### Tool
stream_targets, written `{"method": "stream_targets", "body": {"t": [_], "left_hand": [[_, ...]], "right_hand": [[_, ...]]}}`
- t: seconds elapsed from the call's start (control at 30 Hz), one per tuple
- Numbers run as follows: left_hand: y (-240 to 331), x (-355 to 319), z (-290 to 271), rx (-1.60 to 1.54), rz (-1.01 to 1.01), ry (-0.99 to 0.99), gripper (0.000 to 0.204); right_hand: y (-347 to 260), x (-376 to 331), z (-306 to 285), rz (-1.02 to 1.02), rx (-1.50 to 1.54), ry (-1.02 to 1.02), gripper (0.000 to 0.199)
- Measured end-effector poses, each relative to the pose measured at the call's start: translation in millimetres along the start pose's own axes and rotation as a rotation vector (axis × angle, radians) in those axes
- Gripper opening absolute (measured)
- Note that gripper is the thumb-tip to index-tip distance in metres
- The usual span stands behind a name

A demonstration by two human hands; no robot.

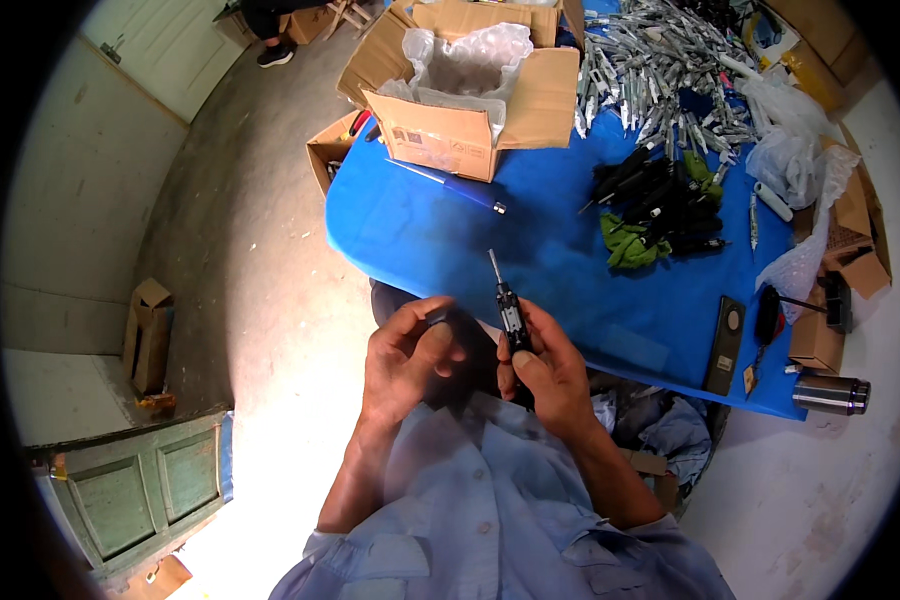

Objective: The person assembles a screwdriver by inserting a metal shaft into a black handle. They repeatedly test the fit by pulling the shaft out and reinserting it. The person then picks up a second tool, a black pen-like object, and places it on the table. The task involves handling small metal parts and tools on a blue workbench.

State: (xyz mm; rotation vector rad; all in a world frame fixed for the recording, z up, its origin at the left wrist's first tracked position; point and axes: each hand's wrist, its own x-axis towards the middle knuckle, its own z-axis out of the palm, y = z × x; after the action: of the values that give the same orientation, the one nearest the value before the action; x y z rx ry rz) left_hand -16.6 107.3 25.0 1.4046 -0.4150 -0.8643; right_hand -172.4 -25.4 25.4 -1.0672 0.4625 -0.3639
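Note:
My right hand (550, 370) is closed round a slim black device (511, 318) with a grey metal section and a thin silver shaft that points up and away from me. Its fingers cover the lower end. Just left of it, apart from the device, my left hand (410, 355) has thumb and fingers curled together. A small dark bit shows at its fingertips, too unclear to name. Both hands are at the near edge of the blue-covered table (420, 235), in front of my shirt. Beyond them lies a screwdriver-like tool (475, 195) with a blue handle and a thin shaft.
An open cardboard box (435, 130) lined with clear plastic stands at the back. Grey pen-like parts (660, 75) are heaped at far right; black parts (660, 200) lie on green cloth nearer. Along the right edge are a flat dark bar (723, 345) and a steel flask (830, 394).

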Motion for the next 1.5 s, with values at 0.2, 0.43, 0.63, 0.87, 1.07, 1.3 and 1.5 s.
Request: {"method": "stream_targets", "body": {"t": [0.2,0.43,0.63,0.87,1.07,1.3,1.5], "left_hand": [[-3.2,-1.7,7.0,-0.112,0.0,-0.093,0.039],[-6.7,-6.2,17.6,-0.09,-0.121,-0.144,0.051],[-12.8,-4.2,17.3,-0.078,-0.12,-0.145,0.055],[-16.0,-6.9,21.9,-0.046,-0.088,-0.122,0.042],[-24.9,-6.5,19.9,-0.131,-0.044,-0.103,0.023],[-30.7,-5.9,20.0,-0.121,-0.028,-0.077,0.023],[-32.5,-1.7,23.8,-0.074,-0.05,-0.077,0.023]], "right_hand": [[-2.1,5.2,0.3,0.081,-0.013,0.122,0.051],[1.6,10.9,2.7,-0.007,-0.06,0.07,0.036],[-1.3,8.7,-0.8,0.013,-0.087,0.057,0.027],[-9.4,7.4,-10.6,0.046,-0.172,0.076,0.025],[6.5,6.2,-15.3,0.079,-0.142,0.075,0.029],[9.5,0.4,-31.7,0.081,-0.138,0.105,0.031],[9.4,0.7,-40.6,0.046,-0.124,0.184,0.028]]}}
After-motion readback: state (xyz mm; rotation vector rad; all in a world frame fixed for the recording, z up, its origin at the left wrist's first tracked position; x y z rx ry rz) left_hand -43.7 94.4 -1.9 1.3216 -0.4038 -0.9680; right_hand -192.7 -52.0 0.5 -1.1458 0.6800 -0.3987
